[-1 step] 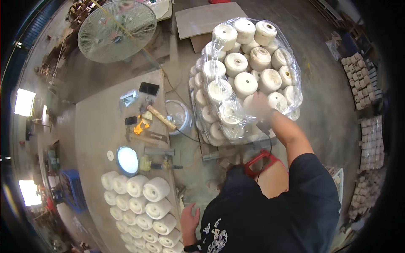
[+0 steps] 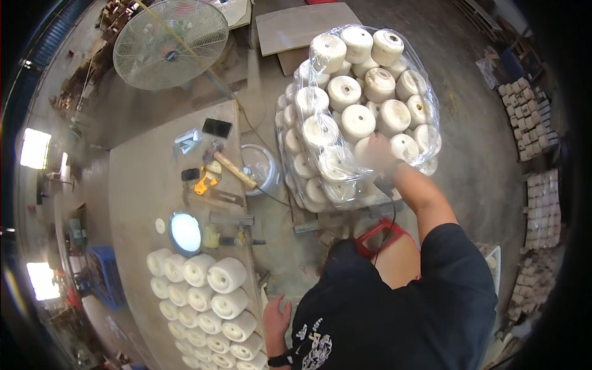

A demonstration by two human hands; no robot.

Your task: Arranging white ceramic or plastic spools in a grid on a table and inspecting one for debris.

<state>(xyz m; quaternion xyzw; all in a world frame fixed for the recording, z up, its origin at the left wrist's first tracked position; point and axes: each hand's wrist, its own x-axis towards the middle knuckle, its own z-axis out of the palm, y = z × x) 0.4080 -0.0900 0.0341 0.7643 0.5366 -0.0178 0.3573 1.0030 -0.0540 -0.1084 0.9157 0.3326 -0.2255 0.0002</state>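
Note:
My right hand (image 2: 379, 154) reaches forward to the near part of a tall stack. It touches or hovers over a white rounded cylinder (image 2: 365, 148); blur hides its fingers. The stack is of similar off-white cylinders (image 2: 358, 121) with a small hole in the top, and clear plastic film (image 2: 351, 169) wraps around it. Low at my left side, my left hand (image 2: 277, 313) hangs beside the table edge with fingers apart and nothing in it. Nearest to it are rows of cleaner white cylinders (image 2: 229, 304) lying on the table (image 2: 139, 185).
On the table are a hammer (image 2: 234, 169), a black phone (image 2: 217, 127), an orange tool (image 2: 202, 185) and a round dish with white contents (image 2: 186, 233). A large fan (image 2: 171, 46) stands beyond. A red stool (image 2: 387, 237) and a clear tub (image 2: 259, 168) are close by.

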